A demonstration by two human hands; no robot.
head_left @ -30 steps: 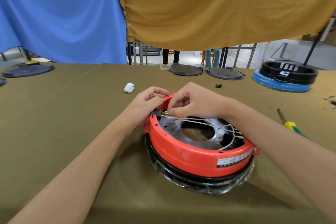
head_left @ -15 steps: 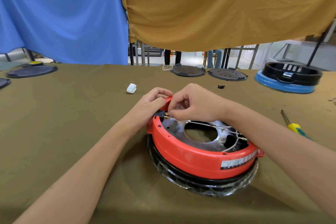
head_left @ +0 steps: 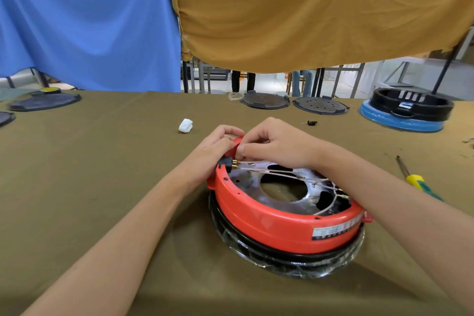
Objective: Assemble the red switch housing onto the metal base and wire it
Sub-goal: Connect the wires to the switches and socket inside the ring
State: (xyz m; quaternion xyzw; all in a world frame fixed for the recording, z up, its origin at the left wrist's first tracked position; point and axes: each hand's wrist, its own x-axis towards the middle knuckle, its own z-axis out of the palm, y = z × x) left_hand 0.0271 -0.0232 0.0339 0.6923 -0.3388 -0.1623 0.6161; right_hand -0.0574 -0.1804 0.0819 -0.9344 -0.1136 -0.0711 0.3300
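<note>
A: Red housing [head_left: 269, 223] sits on the metal base [head_left: 246, 182], mid tabletop [head_left: 77, 187]. Step in hand looks like seating a wire end at the far rim, next to the black plug [head_left: 225, 163].

B: Left to right: left hand [head_left: 213, 151] braces the rim, fingers curled on the red tab. Hold it firm so the housing doesn't twist.

A: Right hand [head_left: 277, 143]?

B: Grip is pinched, thumb to fingertips, at the tab; can't tell if a wire is in it. Wrist arches over the wires [head_left: 282, 172]. Push straight, don't kink the leads.

A: Screwdriver [head_left: 415, 179] lies untouched, far right.
</note>
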